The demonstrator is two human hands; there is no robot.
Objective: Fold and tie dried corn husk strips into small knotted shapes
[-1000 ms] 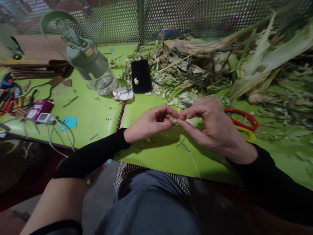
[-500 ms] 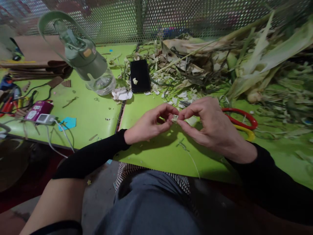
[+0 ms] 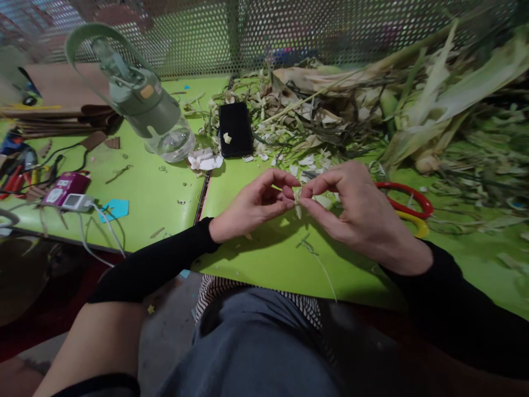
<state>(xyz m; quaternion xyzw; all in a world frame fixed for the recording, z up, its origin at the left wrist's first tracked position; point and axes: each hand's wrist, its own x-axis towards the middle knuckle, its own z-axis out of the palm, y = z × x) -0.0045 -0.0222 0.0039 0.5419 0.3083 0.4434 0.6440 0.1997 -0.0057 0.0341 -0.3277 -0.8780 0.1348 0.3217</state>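
Over the green table [image 3: 264, 259], my left hand [image 3: 252, 207] and my right hand [image 3: 355, 212] meet fingertip to fingertip. Both pinch a small pale strip of corn husk [image 3: 297, 201] that hangs between thumbs and forefingers. Black sleeves cover both forearms. Just behind my right hand lie red and yellow handled scissors [image 3: 407, 207]. Small husk scraps [image 3: 308, 162] lie scattered on the table beyond my fingers.
A big heap of corn husks and leaves [image 3: 392, 105] fills the back right. A black phone [image 3: 235, 129] lies at the back centre, beside a green-capped clear water bottle [image 3: 136, 94]. At left sit a pink device with cables [image 3: 64, 190], a blue paper piece [image 3: 115, 208], cardboard. Perforated metal fence behind.
The husk piece has been worked from a small wad into a thin strip hanging down between my fingertips. Both hands have lifted slightly; their place over the table is unchanged.
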